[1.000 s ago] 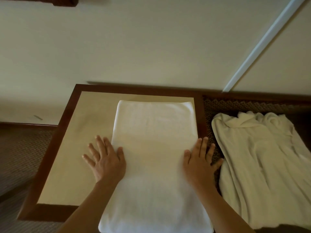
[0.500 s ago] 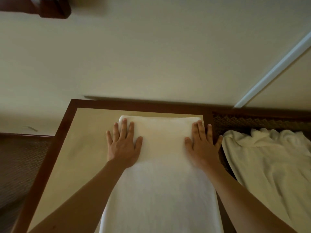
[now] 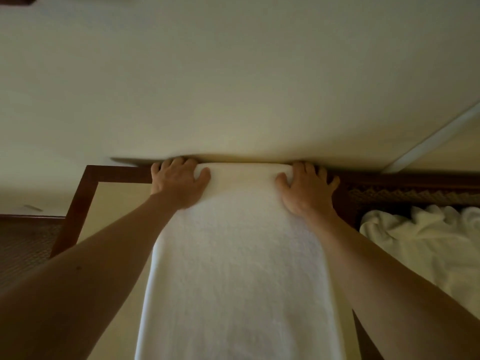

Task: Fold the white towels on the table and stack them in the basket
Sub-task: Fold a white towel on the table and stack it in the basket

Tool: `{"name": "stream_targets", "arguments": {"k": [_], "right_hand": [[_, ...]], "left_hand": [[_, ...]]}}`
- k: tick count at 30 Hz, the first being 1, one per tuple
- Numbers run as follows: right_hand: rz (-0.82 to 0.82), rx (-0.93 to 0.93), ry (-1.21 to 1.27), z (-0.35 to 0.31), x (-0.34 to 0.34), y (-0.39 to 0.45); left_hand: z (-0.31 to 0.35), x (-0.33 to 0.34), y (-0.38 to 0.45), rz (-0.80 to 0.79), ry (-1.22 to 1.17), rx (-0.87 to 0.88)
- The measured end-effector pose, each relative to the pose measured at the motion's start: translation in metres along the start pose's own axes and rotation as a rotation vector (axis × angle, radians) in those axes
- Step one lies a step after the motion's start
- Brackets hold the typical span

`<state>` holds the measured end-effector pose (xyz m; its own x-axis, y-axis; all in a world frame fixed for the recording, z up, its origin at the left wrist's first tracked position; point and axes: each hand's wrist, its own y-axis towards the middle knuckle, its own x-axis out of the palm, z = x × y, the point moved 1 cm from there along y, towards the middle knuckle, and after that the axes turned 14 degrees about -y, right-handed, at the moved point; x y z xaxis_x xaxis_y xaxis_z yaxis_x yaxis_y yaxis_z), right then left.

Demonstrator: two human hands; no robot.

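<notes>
Lying lengthwise near-to-far, the plush white towel [image 3: 233, 268] is covering the wood-framed table [image 3: 85, 203]. The left hand [image 3: 179, 184] and right hand [image 3: 306, 189] are gripping its far corners, fingers curling over the edge.

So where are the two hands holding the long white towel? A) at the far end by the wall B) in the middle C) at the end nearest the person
A: the left hand and right hand grip the two far corners of the towel, at the table edge next to the wall.
</notes>
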<state>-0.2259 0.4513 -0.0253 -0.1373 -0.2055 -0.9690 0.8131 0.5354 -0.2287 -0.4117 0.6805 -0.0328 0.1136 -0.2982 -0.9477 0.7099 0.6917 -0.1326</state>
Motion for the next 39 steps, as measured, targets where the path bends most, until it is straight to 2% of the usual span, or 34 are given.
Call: {"name": "stream_targets", "arguments": {"k": [4,6,8,9,11,12,14,17,19,21,27,30,31,33,35,37,39], "right_hand": [[0.023,0.058,0.073,-0.003,0.0,0.014],[0.12,0.101,0.229,-0.001,0.003,0.013],[0.327,0.216,0.346,0.004,0.004,0.007],[0.422,0.263,0.321,0.008,0.004,0.001],[0.491,0.25,0.209,0.011,0.001,-0.018],[0.468,0.173,0.154,0.008,0.0,-0.03],[0.366,-0.038,0.087,-0.004,0.005,-0.066],[0.158,-0.251,0.013,-0.017,0.028,-0.135],[0.082,-0.258,-0.009,-0.009,0.051,-0.181],[0.066,-0.205,-0.019,0.012,0.067,-0.226],[-0.049,-0.12,-0.019,0.087,0.1,-0.349],[0.003,-0.091,0.024,0.108,0.113,-0.405],[0.055,-0.072,0.061,0.114,0.115,-0.423],[0.187,-0.027,0.186,0.12,0.118,-0.45],[0.285,0.039,0.355,0.121,0.12,-0.472],[0.308,0.123,0.529,0.12,0.123,-0.487],[0.245,0.213,0.661,0.119,0.128,-0.498]], "left_hand": [[0.003,-0.01,0.022,-0.023,-0.076,-0.099],[0.003,-0.012,0.024,0.016,-0.138,-0.127],[0.0,-0.013,0.02,0.181,-0.306,-0.087],[-0.004,-0.012,0.014,0.324,-0.416,-0.042],[-0.007,-0.013,-0.006,0.544,-0.411,0.063],[-0.006,-0.013,-0.017,0.578,-0.345,0.093],[0.006,-0.003,-0.053,0.426,-0.297,0.141],[0.041,0.024,-0.143,0.01,-0.241,0.253],[0.054,0.042,-0.207,-0.129,-0.157,0.326],[0.05,0.055,-0.266,-0.148,-0.133,0.307],[-0.003,0.054,-0.394,-0.117,-0.115,0.072],[-0.015,0.053,-0.451,-0.057,-0.219,-0.027],[-0.016,0.053,-0.473,0.005,-0.3,-0.059],[-0.015,0.051,-0.508,0.238,-0.502,-0.171],[-0.015,0.052,-0.534,0.407,-0.75,-0.453],[-0.017,0.053,-0.548,0.459,-0.97,-0.721],[-0.023,0.057,-0.549,0.473,-1.217,-0.874]]}}
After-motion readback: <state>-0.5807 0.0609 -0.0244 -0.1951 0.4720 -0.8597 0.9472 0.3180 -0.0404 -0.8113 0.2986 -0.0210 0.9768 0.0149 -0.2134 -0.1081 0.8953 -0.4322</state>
